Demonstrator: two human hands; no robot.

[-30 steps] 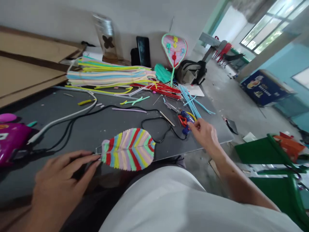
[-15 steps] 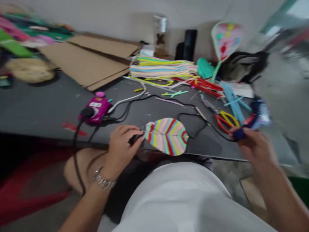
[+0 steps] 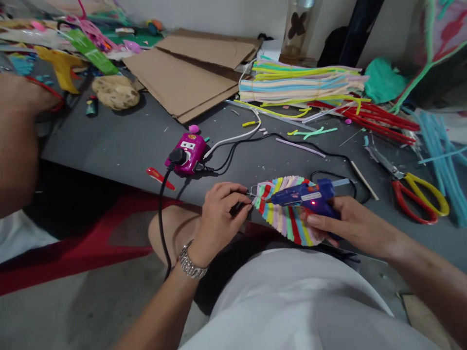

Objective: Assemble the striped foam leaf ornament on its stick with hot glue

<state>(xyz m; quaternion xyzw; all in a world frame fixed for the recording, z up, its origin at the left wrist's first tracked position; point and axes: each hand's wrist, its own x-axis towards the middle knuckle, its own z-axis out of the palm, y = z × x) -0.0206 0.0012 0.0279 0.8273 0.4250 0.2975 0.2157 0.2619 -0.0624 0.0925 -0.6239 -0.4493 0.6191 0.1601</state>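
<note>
My left hand (image 3: 225, 208) pinches the narrow, wire-like end of a striped leaf shape (image 3: 297, 226) made of coloured fuzzy strips. The exact piece between finger and thumb is partly hidden. In my right hand (image 3: 350, 221) is a blue hot glue gun (image 3: 310, 197), with a small red light lit on its side. Its nozzle points left, at or just over the leaf's narrow end; I cannot tell whether it touches. A clear glue stick (image 3: 341, 182) sticks out at the gun's back. Gun and right hand cover part of the leaf.
A purple power block (image 3: 189, 150) with cords stands left of the leaf. Scissors (image 3: 419, 192) lie at the right. Behind are bundled pipe cleaners (image 3: 299, 87), cardboard (image 3: 186, 75) and a bottle (image 3: 296, 29). Another person's arm (image 3: 18, 141) reaches in at the left.
My right hand has brought the glue gun in from the right, over the leaf. My left hand still holds the leaf's end. The view has shifted, bringing another person's arm in at the left.
</note>
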